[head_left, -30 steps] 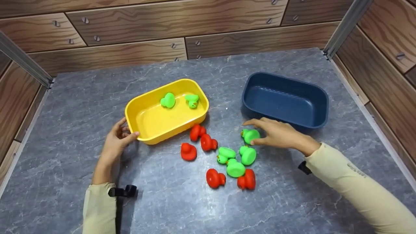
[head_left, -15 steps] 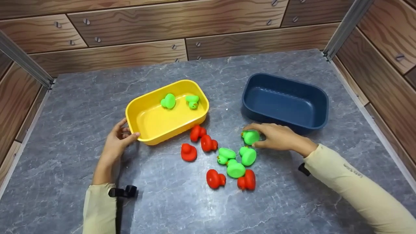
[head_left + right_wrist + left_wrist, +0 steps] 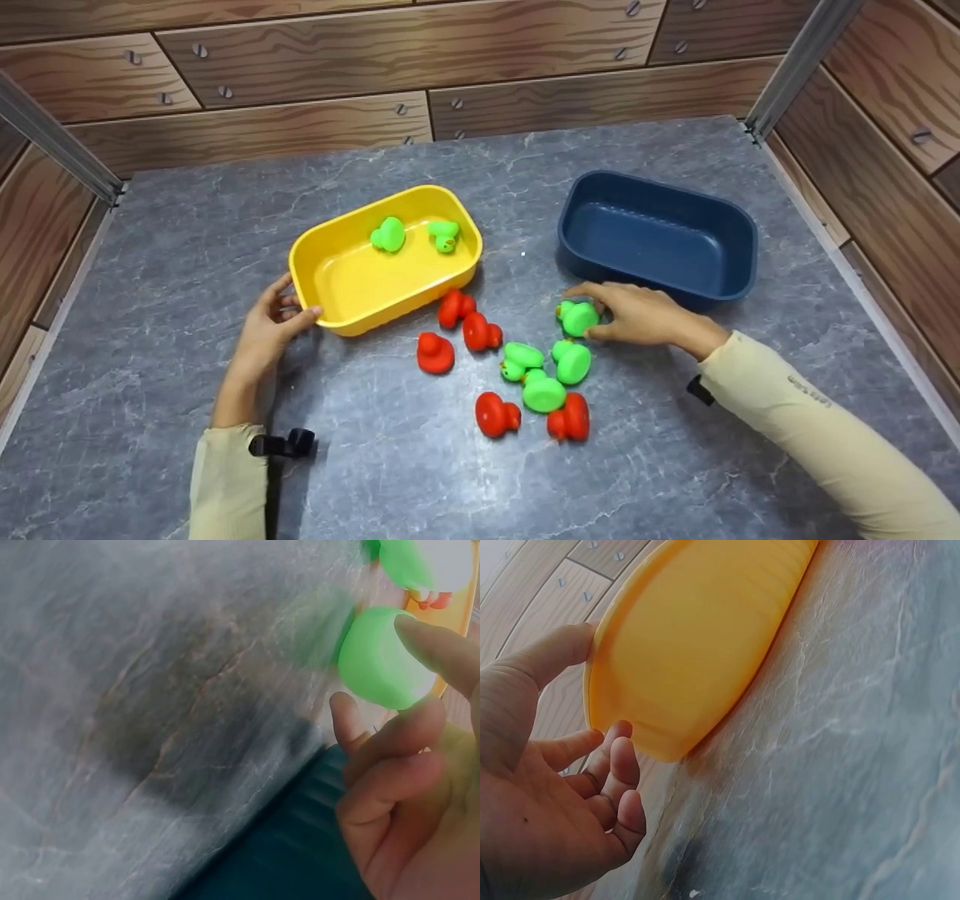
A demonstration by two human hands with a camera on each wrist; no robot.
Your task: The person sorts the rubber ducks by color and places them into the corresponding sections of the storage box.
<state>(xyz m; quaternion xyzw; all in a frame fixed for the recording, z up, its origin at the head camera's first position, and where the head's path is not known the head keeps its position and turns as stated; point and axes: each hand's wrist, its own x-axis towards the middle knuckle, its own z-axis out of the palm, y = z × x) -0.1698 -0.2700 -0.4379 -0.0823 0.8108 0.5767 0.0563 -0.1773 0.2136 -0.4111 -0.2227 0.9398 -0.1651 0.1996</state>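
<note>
In the head view my left hand [image 3: 262,334] holds the near left corner of a yellow plastic bin [image 3: 356,281], thumb at its rim. The left wrist view shows the other fingers bent beside the bin's outer wall [image 3: 690,652]. My right hand [image 3: 649,316] has thumb and fingers around a green rubber duck [image 3: 580,319] lying on its side. Seen from the right wrist, the thumb overlaps that duck [image 3: 375,660], with curled fingers on its other side. Two green ducks, one of them a tipped duck [image 3: 388,234], lie inside the yellow bin.
A dark blue bin [image 3: 652,240] stands just beyond my right hand. Between the hands lie several green ducks, such as a tipped duck [image 3: 544,391], and several red ducks, including an upright duck [image 3: 436,354]. Wood-patterned panels [image 3: 525,45] border the grey marbled tabletop [image 3: 390,465].
My right hand has come down slightly, and its fingers have closed in around the green rubber duck. The left hand keeps its place at the yellow bin.
</note>
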